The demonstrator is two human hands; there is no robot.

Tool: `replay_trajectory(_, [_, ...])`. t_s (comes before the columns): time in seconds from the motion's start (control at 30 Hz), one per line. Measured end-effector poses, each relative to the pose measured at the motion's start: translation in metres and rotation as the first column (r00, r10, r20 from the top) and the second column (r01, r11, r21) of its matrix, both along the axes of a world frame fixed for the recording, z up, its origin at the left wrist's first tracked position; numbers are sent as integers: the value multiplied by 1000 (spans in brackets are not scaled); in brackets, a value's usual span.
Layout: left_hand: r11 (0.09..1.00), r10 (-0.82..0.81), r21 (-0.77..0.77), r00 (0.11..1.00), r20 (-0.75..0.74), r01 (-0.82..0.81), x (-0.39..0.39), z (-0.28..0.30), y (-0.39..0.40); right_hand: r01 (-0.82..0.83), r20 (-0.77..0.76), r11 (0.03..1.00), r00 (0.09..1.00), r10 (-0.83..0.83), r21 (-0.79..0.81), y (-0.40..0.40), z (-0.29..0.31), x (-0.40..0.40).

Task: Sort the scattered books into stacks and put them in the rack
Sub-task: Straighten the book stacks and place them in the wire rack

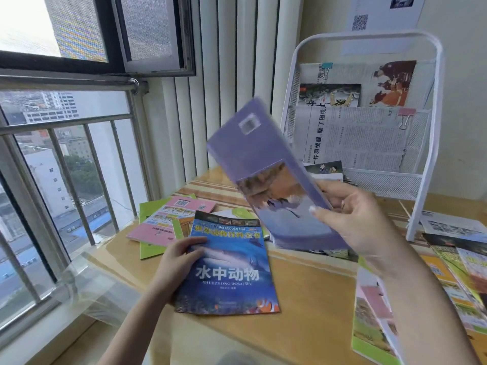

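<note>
My right hand (350, 214) grips a thin purple book (258, 164) by its lower right edge and holds it tilted and blurred in the air, in front of the white wire rack (432, 106). My left hand (179, 264) holds the left edge of a blue book with a shark cover (232, 270), thumb on top, just above the wooden table (311, 291). A pink book (168, 219) lies on green books (147, 227) behind my left hand. More books (379, 320) lie spread out at the right.
The rack stands at the table's back right with newspapers (361, 138) and a magazine in its pockets. A window with metal railings (66, 159) runs along the left. Loose papers (448, 225) lie beside the rack's foot. Vertical blinds hang behind the table.
</note>
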State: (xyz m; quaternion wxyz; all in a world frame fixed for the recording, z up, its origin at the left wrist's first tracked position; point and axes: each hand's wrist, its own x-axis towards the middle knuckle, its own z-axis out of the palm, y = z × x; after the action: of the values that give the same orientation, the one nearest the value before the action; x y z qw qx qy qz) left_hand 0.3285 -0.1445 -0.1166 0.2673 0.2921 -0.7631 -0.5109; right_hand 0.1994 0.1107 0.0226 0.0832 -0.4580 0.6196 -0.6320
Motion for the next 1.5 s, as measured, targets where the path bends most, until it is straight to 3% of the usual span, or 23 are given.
replay_trajectory(0.07, [998, -32, 57, 999, -35, 34, 1, 6, 7, -75, -7, 997, 997, 75, 25, -12, -3, 1])
replay_trajectory(0.13, [944, -68, 306, 982, -174, 120, 3, 15, 17, -121, -1, 980, 992, 123, 160, -30, -23, -1])
replay_trajectory(0.2, [858, -81, 472, 961, -265, 203, 8, 10, 10, -87, -61, 942, 992, 113, 325, -48, -52, -5])
replay_trajectory(0.27, [809, -112, 535, 957, -269, 245, 14, 13, -1, -7, -122, 918, 991, 61, 396, -63, -81, -11])
replay_trajectory(0.47, [840, -192, 483, 968, -159, 246, 19, 15, -2, 210, -56, 905, 977, -203, 369, -82, -136, -14])
replay_trajectory(0.63, [867, -66, 441, 930, -361, 233, 18, 14, 10, 92, 293, 968, 943, -160, 233, -72, -125, -5])
replay_trajectory(0.73, [876, -154, 325, 846, -510, 355, 15, 32, 22, 81, 273, 980, 953, -130, 184, -68, -112, 2])
replay_trajectory(0.87, [905, -165, 206, 752, -638, 373, 6, 63, 31, 72, 289, 996, 956, -52, -57, -67, -78, 3])
replay_trajectory(0.93, [919, -169, 187, 774, -610, 348, 1, 64, 32, 69, 286, 995, 957, -47, -69, -66, -75, -1])
replay_trajectory(1.07, [937, -100, 270, 910, -401, 222, -5, 25, 39, 81, 249, 975, 959, -133, 205, -60, -107, 0])
replay_trajectory(1.17, [908, -28, 385, 942, -333, 163, -6, 8, 42, 178, 169, 941, 958, -234, 289, -59, -121, 4])
replay_trajectory(1.27, [857, -155, 440, 948, -278, 269, 7, 16, 49, 247, 86, 897, 951, -297, 366, -49, -114, 2])
replay_trajectory(1.33, [842, -277, 421, 941, -196, 336, 19, 24, 55, 179, 70, 869, 969, -237, 460, -34, -111, -3])
replay_trajectory(1.37, [866, -243, 406, 955, -169, 292, 22, 26, 55, 142, 40, 831, 980, -193, 537, -26, -109, -7])
replay_trajectory(1.5, [951, 158, 289, 976, -153, -109, 16, 12, 31, 62, -101, 557, 994, 40, 828, 0, -91, -17])
